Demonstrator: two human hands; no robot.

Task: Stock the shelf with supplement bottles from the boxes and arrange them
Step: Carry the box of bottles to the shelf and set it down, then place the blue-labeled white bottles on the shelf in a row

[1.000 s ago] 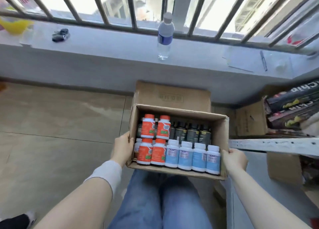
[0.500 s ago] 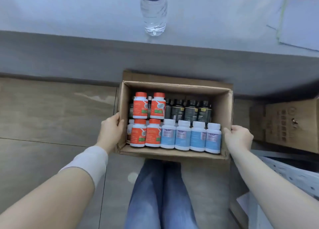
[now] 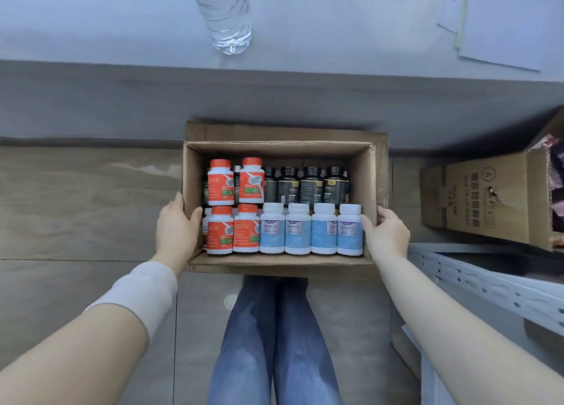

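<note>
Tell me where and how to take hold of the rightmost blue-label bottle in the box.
Pinch its white cap, coming in through the open face of the box. The rightmost blue-label bottle sits tight between its blue neighbour and the box wall, where the right hand grips, so the body offers little room; the narrower cap leaves gaps for fingers.

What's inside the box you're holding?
In the cardboard box: four orange bottles on the left, four pale blue bottles in front, black bottles behind them. More bottles hide behind these; the bottom is covered.
</note>
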